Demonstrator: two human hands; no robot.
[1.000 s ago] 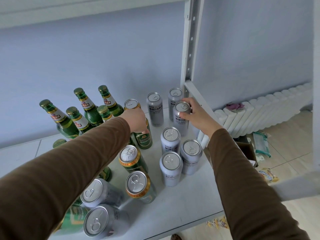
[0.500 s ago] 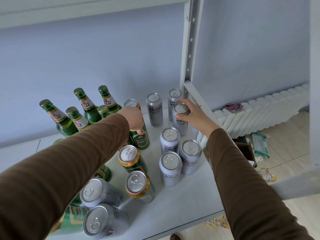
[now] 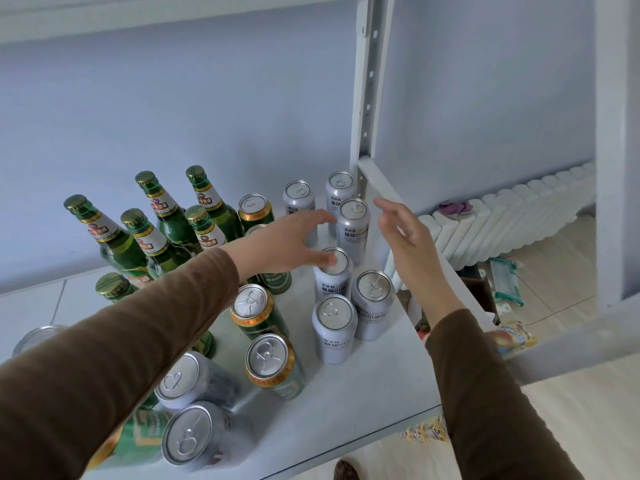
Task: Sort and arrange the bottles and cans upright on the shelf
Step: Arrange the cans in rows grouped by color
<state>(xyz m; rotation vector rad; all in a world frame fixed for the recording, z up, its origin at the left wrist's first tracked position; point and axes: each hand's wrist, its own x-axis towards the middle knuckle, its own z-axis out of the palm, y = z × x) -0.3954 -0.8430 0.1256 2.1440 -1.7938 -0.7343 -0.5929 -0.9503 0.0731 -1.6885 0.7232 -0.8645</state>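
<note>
Several green glass bottles (image 3: 166,216) stand upright at the back left of the white shelf (image 3: 367,400). Green cans with gold rims (image 3: 258,313) stand in the middle, silver cans (image 3: 334,327) on the right. My left hand (image 3: 284,244) reaches over the cans with fingers spread, its thumb over the top of a silver can (image 3: 332,271); it holds nothing. My right hand (image 3: 405,230) hovers open just right of the upright silver can (image 3: 353,230) near the shelf post, a small gap between them.
A white metal post (image 3: 367,81) and a slanted brace (image 3: 391,192) bound the shelf on the right. Below and beyond lie a white radiator (image 3: 519,216), a cardboard box (image 3: 478,292) and wrappers on the floor. An upper shelf edge (image 3: 138,19) runs overhead.
My right hand let go of the silver can near the post and drew back to the right. My left hand left the green can and moved right, over the silver cans.
</note>
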